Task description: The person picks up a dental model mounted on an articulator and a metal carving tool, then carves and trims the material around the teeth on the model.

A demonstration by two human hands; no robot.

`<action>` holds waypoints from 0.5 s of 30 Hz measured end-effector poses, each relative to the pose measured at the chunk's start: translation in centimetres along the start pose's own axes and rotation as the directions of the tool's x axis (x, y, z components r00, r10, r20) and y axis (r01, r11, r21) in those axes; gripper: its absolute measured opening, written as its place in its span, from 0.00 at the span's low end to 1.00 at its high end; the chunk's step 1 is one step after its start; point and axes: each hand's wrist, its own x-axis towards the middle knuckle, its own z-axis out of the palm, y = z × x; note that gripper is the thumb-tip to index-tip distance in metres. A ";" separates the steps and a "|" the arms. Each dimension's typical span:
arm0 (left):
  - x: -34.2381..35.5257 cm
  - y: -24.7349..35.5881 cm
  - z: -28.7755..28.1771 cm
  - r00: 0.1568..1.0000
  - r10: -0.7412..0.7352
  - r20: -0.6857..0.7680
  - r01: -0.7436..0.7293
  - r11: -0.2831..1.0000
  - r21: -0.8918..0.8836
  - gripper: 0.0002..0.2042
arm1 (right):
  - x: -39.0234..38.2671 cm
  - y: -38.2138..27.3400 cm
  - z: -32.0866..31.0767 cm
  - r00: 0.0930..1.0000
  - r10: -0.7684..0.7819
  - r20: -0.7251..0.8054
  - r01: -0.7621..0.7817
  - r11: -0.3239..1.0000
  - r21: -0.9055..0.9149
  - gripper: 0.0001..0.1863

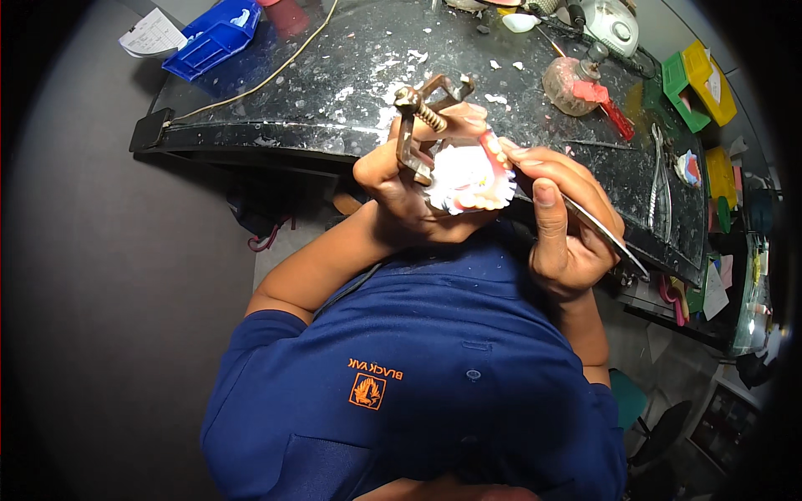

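Observation:
My left hand (pixel 388 185) is wrapped round a dental articulator, its brassy metal frame (pixel 407 138) with a spring screw standing up on the left. In that frame sits a white plaster model (pixel 451 171), brightly lit, carrying pink wax with a row of denture teeth (pixel 494 153). From the right, my right hand (pixel 576 221) grips a slim metal wax carver (pixel 608 236) like a pen. The carver's working end is hidden behind my fingers near the teeth, so I cannot tell whether it touches them. Both hands are above the bench's near edge, in front of my torso.
The black bench (pixel 334 92) is strewn with white flecks. A glass spirit burner (pixel 571 88) stands at the right, beside a red-handled tool (pixel 616 122). Farther right are metal instruments (pixel 656 179), another dental model (pixel 689 169) and a yellow bin (pixel 710 79). A blue bin (pixel 209 42) sits far left.

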 end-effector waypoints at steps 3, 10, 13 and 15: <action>-0.5 -0.2 -0.2 1.000 0.014 -0.019 -0.013 1.000 0.009 0.37 | 0.1 -0.1 -0.1 0.999 -0.039 0.021 0.040 0.998 -0.056 0.05; -0.2 -0.6 -0.3 0.997 0.055 0.056 -0.061 0.993 0.105 0.41 | -0.1 0.2 0.6 0.969 -0.215 0.123 0.247 0.881 -0.405 0.06; -0.2 -0.1 -0.8 0.992 0.034 0.123 -0.051 0.989 0.140 0.43 | 0.0 1.0 0.1 0.987 -0.125 -0.105 0.106 0.979 -0.172 0.08; 0.1 0.0 -0.9 0.990 0.031 0.139 -0.050 0.990 0.134 0.43 | -0.3 0.9 0.1 0.969 0.079 -0.236 -0.039 0.985 0.168 0.13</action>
